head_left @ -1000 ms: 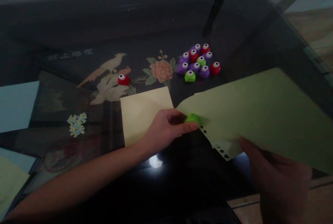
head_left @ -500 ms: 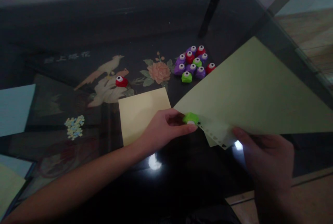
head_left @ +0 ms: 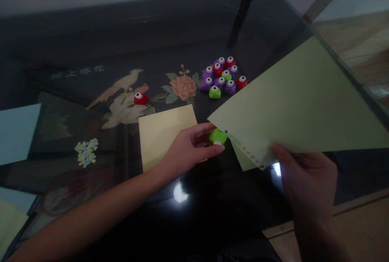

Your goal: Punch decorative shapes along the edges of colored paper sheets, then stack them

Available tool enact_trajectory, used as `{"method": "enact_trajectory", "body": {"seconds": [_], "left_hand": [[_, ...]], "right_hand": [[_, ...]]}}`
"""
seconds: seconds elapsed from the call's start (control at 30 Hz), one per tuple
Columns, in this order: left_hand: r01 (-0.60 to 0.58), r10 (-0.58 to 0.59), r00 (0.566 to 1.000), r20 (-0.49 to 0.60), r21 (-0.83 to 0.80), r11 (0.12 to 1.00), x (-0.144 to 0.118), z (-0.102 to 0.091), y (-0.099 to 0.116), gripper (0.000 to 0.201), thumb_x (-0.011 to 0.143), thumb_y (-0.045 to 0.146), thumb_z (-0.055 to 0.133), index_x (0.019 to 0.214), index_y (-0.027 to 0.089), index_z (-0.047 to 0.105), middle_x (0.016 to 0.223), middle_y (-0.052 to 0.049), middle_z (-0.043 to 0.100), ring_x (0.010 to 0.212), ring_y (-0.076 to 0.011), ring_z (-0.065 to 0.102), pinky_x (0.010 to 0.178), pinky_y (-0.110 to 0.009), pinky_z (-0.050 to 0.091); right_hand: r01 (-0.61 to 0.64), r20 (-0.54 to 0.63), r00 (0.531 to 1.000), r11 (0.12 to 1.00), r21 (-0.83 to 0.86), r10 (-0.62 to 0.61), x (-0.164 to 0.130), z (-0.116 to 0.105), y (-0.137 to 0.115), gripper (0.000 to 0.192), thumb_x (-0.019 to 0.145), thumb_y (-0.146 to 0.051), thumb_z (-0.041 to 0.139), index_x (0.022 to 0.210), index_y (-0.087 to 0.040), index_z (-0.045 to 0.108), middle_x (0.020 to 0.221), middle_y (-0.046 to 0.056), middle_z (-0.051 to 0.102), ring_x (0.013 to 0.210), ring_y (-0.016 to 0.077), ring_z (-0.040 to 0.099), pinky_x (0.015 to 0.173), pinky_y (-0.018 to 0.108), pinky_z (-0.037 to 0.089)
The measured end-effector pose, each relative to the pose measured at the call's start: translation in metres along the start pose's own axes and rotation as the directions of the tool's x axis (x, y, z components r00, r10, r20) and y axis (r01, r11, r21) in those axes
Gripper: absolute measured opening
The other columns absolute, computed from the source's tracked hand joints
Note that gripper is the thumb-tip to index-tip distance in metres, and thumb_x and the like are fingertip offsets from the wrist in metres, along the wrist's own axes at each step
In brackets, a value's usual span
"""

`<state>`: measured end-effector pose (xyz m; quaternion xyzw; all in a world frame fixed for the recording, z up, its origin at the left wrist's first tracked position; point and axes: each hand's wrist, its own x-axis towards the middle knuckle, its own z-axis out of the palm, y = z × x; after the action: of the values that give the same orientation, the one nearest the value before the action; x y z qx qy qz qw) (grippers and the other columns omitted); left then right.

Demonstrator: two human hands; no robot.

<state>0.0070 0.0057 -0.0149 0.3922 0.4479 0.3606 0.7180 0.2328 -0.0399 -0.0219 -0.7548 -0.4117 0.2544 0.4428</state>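
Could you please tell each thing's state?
Bright green plastic punch: held in left hand
Large pale-green paper sheet: held in right hand, edge punched
Square cream paper: flat, partly covered
Red, purple, green plastic punches: clustered
Lone red plastic punch: standing apart
Small pale paper cut-outs: heaped
Light blue papers: flat

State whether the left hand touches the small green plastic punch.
Touching. The head view shows the left hand holding the green punch between its fingers.
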Motion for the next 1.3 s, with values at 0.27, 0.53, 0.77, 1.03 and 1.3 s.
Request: {"method": "enact_trajectory", "body": {"seconds": [0.27, 0.53, 0.77, 1.03, 1.3], "left_hand": [[-0.113, 0.109, 0.993, 0.049, 0.097, 0.989, -0.002, -0.005, -0.002, 0.061, 0.066, 0.018, 0.078, 0.123, 0.014, 0.057, 0.118, -0.011, 0.068, 0.106, -0.0226, 0.065, 0.101, -0.042, 0.047], [-0.260, 0.244, 0.966, 0.089, 0.337, 0.905, -0.003, -0.009, 0.002, 0.057, 0.071, 0.013, 0.070, 0.126, 0.015, 0.053, 0.122, -0.011, 0.065, 0.111, -0.0219, 0.062, 0.100, -0.040, 0.047], [-0.327, 0.307, 0.945, 0.115, 0.422, 0.846, -0.002, -0.015, 0.003, 0.050, 0.075, 0.008, 0.059, 0.123, 0.018, 0.052, 0.126, -0.010, 0.060, 0.116, -0.0202, 0.057, 0.100, -0.038, 0.047], [-0.325, 0.314, 0.944, 0.097, 0.419, 0.848, 0.000, -0.014, 0.010, 0.040, 0.074, 0.011, 0.060, 0.113, 0.017, 0.055, 0.119, -0.009, 0.061, 0.112, -0.0193, 0.058, 0.099, -0.036, 0.047], [-0.242, 0.248, 0.968, 0.032, 0.365, 0.899, 0.008, -0.019, 0.011, 0.033, 0.074, 0.019, 0.066, 0.104, 0.015, 0.055, 0.109, -0.009, 0.063, 0.097, -0.0173, 0.063, 0.089, -0.035, 0.052]], "right_hand": [[-0.033, 0.004, 0.999, 0.991, 0.132, 0.032, 0.002, 0.001, 0.003, 0.017, 0.067, -0.035, 0.079, 0.074, -0.021, 0.073, 0.072, 0.003, 0.075, 0.065, 0.0184, 0.068, 0.063, 0.033, 0.056], [-0.045, -0.009, 0.999, 0.994, 0.098, 0.046, 0.001, -0.001, 0.001, 0.019, 0.068, -0.036, 0.078, 0.074, -0.019, 0.072, 0.069, 0.004, 0.074, 0.062, 0.0192, 0.067, 0.058, 0.033, 0.054], [-0.065, 0.026, 0.998, 0.986, 0.154, 0.061, 0.001, -0.003, 0.004, 0.021, 0.069, -0.038, 0.077, 0.078, -0.019, 0.072, 0.070, 0.004, 0.073, 0.060, 0.0180, 0.067, 0.055, 0.031, 0.053], [-0.030, 0.025, 0.999, 0.979, 0.202, 0.025, 0.003, -0.002, 0.006, 0.019, 0.070, -0.034, 0.076, 0.080, -0.018, 0.072, 0.075, 0.005, 0.075, 0.066, 0.0193, 0.068, 0.063, 0.033, 0.055], [-0.003, 0.010, 1.000, 0.895, 0.446, -0.002, 0.005, 0.004, 0.009, 0.018, 0.067, -0.029, 0.079, 0.080, -0.018, 0.072, 0.079, 0.004, 0.075, 0.070, 0.0169, 0.069, 0.069, 0.030, 0.055]]}}
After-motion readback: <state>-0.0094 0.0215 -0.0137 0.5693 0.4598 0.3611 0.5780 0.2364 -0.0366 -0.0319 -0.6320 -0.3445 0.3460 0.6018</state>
